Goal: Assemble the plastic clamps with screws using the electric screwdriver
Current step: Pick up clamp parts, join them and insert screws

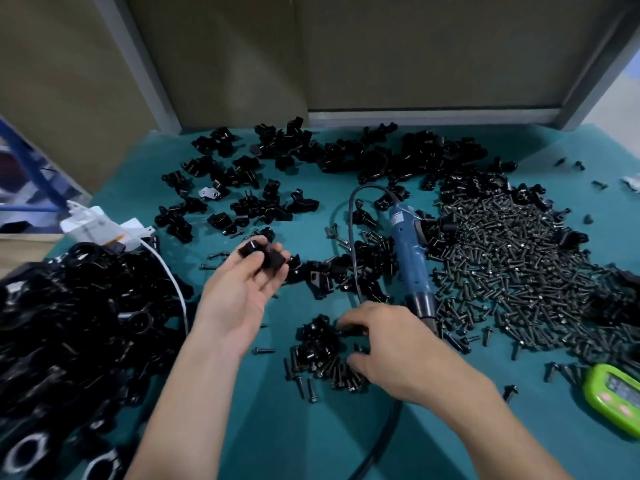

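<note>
1. Your left hand [239, 285], palm up, grasps a glossy black plastic clamp [268, 256] in its curled fingers.
2. Your right hand [391, 344], palm down, curls its fingers over a small heap of dark, flanged screws [318, 362]; whether it pinches one cannot be told.
3. The blue electric screwdriver [410, 258] lies on the teal table [311, 427], beside the large screw pile [519, 278].
4. Angular black clamp parts [311, 157] lie scattered along the far edge.
</note>
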A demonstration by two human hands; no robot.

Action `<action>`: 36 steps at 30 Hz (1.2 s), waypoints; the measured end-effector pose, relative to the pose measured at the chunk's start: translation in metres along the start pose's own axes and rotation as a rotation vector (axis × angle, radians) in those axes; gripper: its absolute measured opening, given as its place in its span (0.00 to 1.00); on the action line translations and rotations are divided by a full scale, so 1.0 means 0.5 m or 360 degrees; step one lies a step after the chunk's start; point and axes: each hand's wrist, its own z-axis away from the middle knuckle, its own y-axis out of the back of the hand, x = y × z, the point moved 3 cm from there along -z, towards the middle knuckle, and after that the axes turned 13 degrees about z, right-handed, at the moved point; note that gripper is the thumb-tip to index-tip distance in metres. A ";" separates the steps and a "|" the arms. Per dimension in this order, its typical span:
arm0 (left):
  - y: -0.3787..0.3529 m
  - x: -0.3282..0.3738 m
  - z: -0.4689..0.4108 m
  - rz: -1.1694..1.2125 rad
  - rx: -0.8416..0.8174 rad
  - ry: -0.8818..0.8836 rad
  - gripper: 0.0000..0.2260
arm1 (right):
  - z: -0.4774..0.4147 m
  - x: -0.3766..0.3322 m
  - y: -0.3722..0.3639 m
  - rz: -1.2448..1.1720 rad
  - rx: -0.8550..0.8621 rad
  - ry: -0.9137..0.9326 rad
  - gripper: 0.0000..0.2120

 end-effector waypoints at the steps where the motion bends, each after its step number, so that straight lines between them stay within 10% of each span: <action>1: 0.005 0.003 0.000 -0.0025 0.0003 -0.0010 0.11 | 0.001 -0.006 -0.005 0.0053 -0.0016 0.0011 0.26; 24: 0.052 -0.005 0.040 -0.0782 -0.0054 -0.0143 0.11 | -0.044 -0.054 -0.024 -0.0244 0.0513 -0.0137 0.10; 36: 0.015 -0.042 0.073 -0.0952 -0.0666 0.0031 0.06 | -0.061 -0.059 0.005 -0.2147 0.0099 -0.0312 0.16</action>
